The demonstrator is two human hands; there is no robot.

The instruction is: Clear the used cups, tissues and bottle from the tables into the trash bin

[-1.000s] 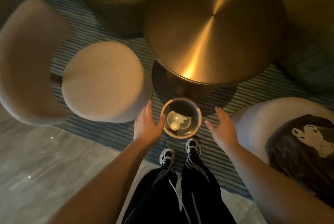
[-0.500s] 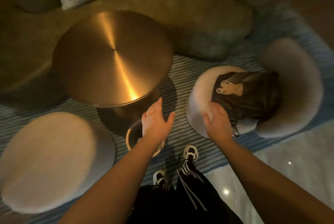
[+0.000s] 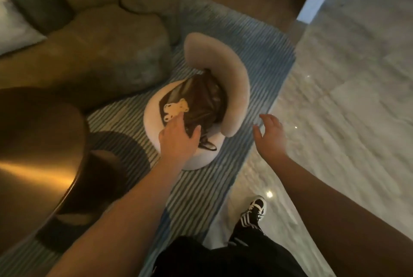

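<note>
Both of my hands hold nothing, fingers spread. My left hand [image 3: 178, 140] hovers over the front of a round cream chair [image 3: 232, 80], near a brown bag with a white bear print [image 3: 196, 100] that lies on the seat. My right hand [image 3: 271, 133] hangs to the right of the chair, above the marble floor. The round brass table [image 3: 33, 153] fills the lower left edge of the head view, and its top shows nothing on it. The trash bin, cups, tissues and bottle are out of view.
A blue striped rug [image 3: 263, 42] lies under the chair and table. Olive-green lumpy sofa cushions [image 3: 107, 44] sit at the back left with a white pillow [image 3: 13, 28]. Glossy marble floor [image 3: 346, 98] spreads to the right. My shoe [image 3: 254, 212] stands on the rug's edge.
The view has swung right, away from the bin and brass table toward the chair with the bag. Both hands moved along, still holding nothing; the bin has left the frame.
</note>
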